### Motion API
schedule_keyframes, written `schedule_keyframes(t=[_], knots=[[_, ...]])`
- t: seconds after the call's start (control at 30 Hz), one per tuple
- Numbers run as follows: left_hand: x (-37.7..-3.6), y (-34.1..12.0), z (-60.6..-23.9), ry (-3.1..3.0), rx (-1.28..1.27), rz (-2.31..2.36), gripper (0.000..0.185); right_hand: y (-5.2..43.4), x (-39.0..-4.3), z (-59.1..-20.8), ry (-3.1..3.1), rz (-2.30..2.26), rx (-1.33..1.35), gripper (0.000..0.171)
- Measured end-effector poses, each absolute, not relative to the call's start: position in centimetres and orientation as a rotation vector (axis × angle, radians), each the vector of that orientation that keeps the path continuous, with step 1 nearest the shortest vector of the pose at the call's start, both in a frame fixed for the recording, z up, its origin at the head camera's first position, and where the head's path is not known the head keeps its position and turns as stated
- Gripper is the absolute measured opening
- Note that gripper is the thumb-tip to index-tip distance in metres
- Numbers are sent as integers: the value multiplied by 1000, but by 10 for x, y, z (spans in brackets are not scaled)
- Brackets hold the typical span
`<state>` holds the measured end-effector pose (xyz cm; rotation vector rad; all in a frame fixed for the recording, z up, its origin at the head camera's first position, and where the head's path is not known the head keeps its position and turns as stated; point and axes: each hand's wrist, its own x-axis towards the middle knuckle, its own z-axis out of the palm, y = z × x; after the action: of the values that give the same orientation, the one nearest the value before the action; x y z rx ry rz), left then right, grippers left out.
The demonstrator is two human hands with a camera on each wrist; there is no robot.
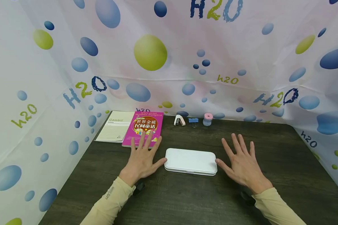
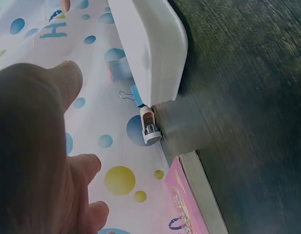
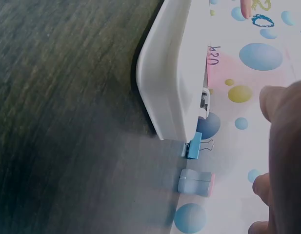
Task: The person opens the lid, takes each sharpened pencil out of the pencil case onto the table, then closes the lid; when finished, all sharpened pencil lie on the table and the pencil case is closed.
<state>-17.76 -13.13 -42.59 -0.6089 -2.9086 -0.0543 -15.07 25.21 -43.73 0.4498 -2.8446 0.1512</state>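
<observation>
A white case [image 1: 190, 161] with rounded corners and a lid seam lies closed on the dark table, between the two hands. My left hand [image 1: 142, 162] is spread with its fingers straight; its thumb tip is right at the case's left end, and its fingertips overlap a pink book [image 1: 129, 137] in the head view. On the other side my right hand [image 1: 243, 165] is likewise spread, thumb tip close to the case's right end. Both hands hold nothing. In the left wrist view the case's white end [image 2: 165, 53] stands beyond the thumb.
A lined Gambit notebook [image 1: 114, 128] lies partly under the pink book. Along the back stand a small white-and-pink stapler [image 1: 179, 120], a blue binder clip [image 1: 193, 120] and a small pink-lidded jar [image 1: 207, 120]. A patterned curtain [image 1: 180, 72] rises behind the table.
</observation>
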Motion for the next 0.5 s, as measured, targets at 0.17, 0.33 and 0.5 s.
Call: schedule_keyframes(t=[0.17,0.33,0.5], knots=[[-178,-130,-428,-2925,-624,-59,86,250,-151,-441,-2834,155,479,83],[-182,-126,-432,-2945,-769,-159,89,244,-152,-446,-2836,212,587,86],[-188,-121,-438,-2991,-942,-384,94,234,-152,-452,-2844,283,706,85]])
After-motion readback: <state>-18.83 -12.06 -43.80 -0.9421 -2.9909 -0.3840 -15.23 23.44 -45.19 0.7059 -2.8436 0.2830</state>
